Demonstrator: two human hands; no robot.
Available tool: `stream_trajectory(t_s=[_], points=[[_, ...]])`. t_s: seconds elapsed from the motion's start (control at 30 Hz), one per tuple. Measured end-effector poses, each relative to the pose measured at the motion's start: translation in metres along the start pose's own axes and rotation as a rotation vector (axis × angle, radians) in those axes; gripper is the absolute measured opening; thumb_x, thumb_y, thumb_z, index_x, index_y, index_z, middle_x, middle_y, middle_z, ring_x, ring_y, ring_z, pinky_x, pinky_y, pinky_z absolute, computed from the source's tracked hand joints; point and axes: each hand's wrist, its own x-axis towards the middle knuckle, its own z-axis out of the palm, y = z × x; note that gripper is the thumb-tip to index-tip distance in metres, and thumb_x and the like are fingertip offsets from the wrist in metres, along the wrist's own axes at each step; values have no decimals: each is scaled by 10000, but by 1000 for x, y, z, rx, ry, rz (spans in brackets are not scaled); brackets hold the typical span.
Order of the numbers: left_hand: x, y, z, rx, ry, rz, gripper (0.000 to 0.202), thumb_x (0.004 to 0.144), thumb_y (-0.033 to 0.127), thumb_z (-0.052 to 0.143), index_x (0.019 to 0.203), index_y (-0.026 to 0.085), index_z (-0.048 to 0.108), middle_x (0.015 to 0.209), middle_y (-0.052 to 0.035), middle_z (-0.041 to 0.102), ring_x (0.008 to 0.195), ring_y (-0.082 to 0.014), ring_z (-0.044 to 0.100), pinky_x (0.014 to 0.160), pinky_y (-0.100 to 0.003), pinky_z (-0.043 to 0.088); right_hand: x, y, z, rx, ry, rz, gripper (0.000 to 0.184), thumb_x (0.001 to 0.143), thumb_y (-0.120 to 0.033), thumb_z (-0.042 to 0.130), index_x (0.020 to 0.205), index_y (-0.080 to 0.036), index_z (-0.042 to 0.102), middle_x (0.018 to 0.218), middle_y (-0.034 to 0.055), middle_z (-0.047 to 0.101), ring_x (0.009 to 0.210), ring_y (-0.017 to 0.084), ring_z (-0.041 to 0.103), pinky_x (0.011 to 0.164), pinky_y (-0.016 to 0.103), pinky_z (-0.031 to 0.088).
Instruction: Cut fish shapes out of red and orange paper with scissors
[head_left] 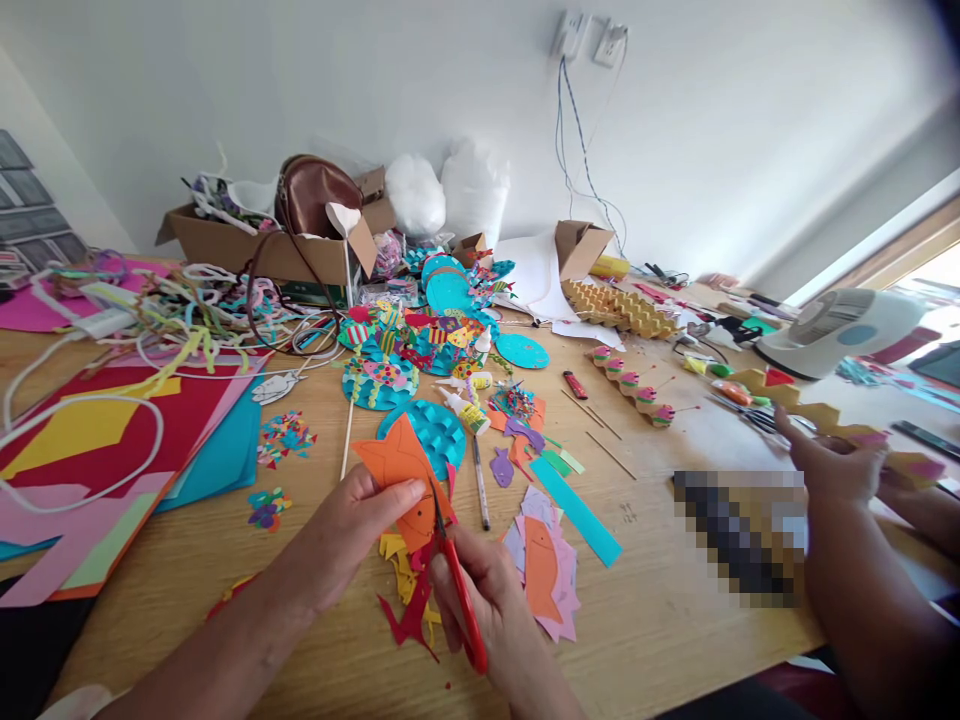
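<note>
My left hand [375,510] pinches a piece of orange paper [390,455] with a fish outline drawn on it. In my right hand [487,590] is a pair of red-handled scissors [459,585], its blades at the right edge of the orange paper. Yellow and red paper scraps [409,610] lie below my hands. To the right, an orange paper fish [541,570] rests on a pile of pink and lilac cut pieces. A small purple paper fish [502,467] and a pen [481,485] lie beyond my right hand.
Blue decorated discs [424,435], glue bottles [469,410] and a turquoise strip [577,510] lie ahead. Coloured paper sheets [135,420] and a cardboard box [262,260] are at the left. On the right, another person's hand [832,455] holds an egg-carton strip [817,412].
</note>
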Motion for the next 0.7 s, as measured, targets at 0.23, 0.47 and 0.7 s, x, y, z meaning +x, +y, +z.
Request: stream_trajectory(t_s=[0.23,0.47,0.7], points=[[2,0,1,16,17,-4,105,763,278,611,709,198,650,660,33,646,672,-148,562,666,-229,451,-1,4,-1,5,-14,19,405,913,-477,451,619,-208,374,465,-73,347,406,71,307,379,193,223],[1,1,3,29,36,-27,108,730,289,623,696,191,651,636,32,634,637,-152,553,628,-240,441,0,3,-3,14,-18,10,396,908,-469,464,621,-208,380,457,-76,342,404,71,296,386,196,227],[1,3,3,1,36,-42,97,726,286,625,692,195,636,617,44,599,616,-133,516,612,-228,428,2,0,-2,-19,2,8,444,873,-544,491,605,-206,383,465,-68,347,425,79,326,388,191,236]])
